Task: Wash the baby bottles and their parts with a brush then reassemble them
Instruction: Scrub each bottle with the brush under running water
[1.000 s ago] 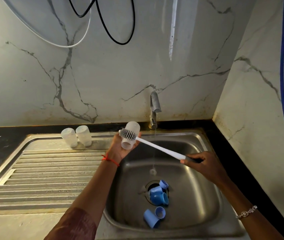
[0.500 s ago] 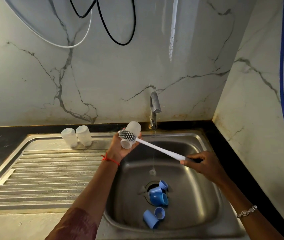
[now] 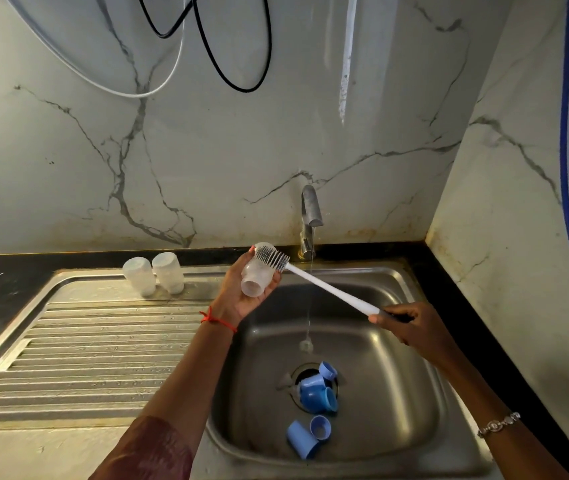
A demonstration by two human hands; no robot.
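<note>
My left hand [image 3: 238,296] grips a clear baby bottle [image 3: 254,277] above the sink's back left corner, its open mouth tilted down toward me. My right hand [image 3: 411,327] holds the dark grip of a long white bottle brush [image 3: 328,289]. The grey bristle head [image 3: 271,257] lies against the outside of the bottle near its base. Two more clear bottles [image 3: 153,275] stand upside down on the drainboard. Several blue caps and rings [image 3: 316,393] lie around the sink drain, and a blue cap [image 3: 302,439] rests near the front.
A steel sink [image 3: 397,393] sits right of a ribbed drainboard [image 3: 96,348]. The tap [image 3: 309,220] runs a thin stream into the basin. Marble walls close the back and right. Cables hang above, a blue hose [image 3: 567,168] on the right.
The brush head has slid up the outside of the bottle toward its base. The bottle's mouth now tilts more toward me. Both hands stay in about the same place.
</note>
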